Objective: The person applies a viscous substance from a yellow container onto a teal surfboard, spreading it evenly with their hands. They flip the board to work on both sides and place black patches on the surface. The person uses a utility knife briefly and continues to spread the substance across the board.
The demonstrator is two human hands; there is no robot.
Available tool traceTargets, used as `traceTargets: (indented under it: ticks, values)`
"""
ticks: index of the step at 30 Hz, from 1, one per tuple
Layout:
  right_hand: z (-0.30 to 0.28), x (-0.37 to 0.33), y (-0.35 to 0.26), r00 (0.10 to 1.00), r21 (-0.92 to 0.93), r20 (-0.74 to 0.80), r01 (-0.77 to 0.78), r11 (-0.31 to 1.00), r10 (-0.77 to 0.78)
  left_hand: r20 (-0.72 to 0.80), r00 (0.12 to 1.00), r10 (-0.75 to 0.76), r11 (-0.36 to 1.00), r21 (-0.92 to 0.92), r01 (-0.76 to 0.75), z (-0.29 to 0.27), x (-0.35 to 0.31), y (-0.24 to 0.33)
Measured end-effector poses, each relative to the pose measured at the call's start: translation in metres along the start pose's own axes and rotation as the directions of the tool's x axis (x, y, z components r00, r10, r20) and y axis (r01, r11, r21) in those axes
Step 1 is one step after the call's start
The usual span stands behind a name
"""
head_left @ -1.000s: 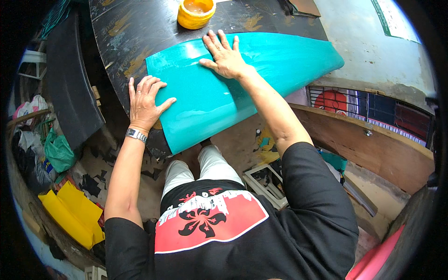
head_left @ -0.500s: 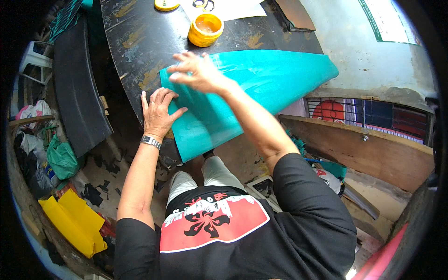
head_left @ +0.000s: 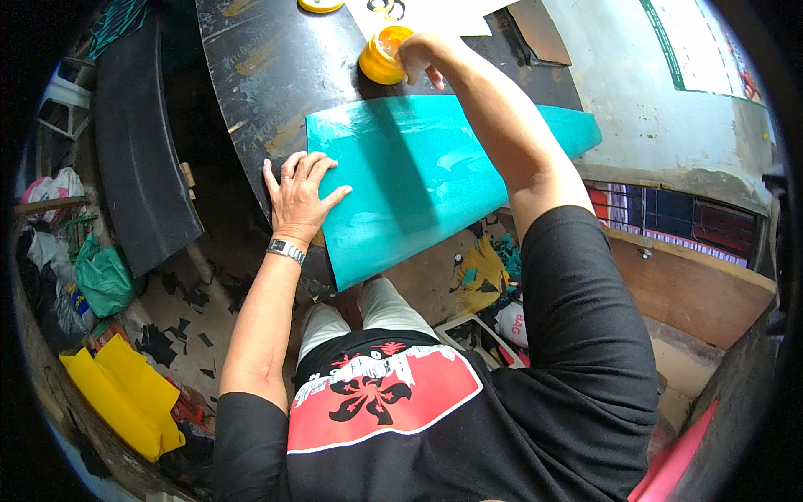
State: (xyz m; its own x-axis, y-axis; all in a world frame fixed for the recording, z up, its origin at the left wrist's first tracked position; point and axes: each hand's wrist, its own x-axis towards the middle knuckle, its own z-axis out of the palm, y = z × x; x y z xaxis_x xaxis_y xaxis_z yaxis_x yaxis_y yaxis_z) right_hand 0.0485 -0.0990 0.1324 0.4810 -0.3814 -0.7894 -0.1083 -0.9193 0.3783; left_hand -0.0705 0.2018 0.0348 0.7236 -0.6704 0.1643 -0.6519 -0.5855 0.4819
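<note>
teal sheet pinned, hand at the yellow pot

the left hand (head_left: 299, 191) lies flat with fingers spread on the teal sheet's (head_left: 418, 180) left edge, on the dark worktable (head_left: 268, 67). the right hand (head_left: 421, 55) touches the yellow pot (head_left: 381, 57) beyond the sheet, fingers curled; its grip cannot be told.

1. Yellow tub-like container (head_left: 381, 55) sits at the far side of the dark table, just past the teal sheet.
2. White sheet with dark printed marks (head_left: 427, 12) lies right behind it.
3. Pale poster with a green border (head_left: 703, 46) far right.
</note>
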Motion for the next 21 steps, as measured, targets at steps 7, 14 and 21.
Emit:
traceTargets:
  ticks: [7,14,21]
  values:
    - [0.001,0.004,0.022,0.996,0.250,-0.028,0.083,0.965,-0.079,0.006,1.000,-0.003,1.000,0.008,0.002,0.000,0.000,0.000]
    - [0.016,-0.004,0.058,0.908,0.662,-0.409,0.363,0.655,-0.090,-0.020,0.997,0.080,0.992,0.095,-0.077,0.001,0.004,0.004]
    - [0.047,-0.008,0.036,0.929,0.812,-0.366,0.287,0.508,0.059,0.023,0.998,0.053,0.975,0.213,-0.057,0.017,0.000,-0.008]
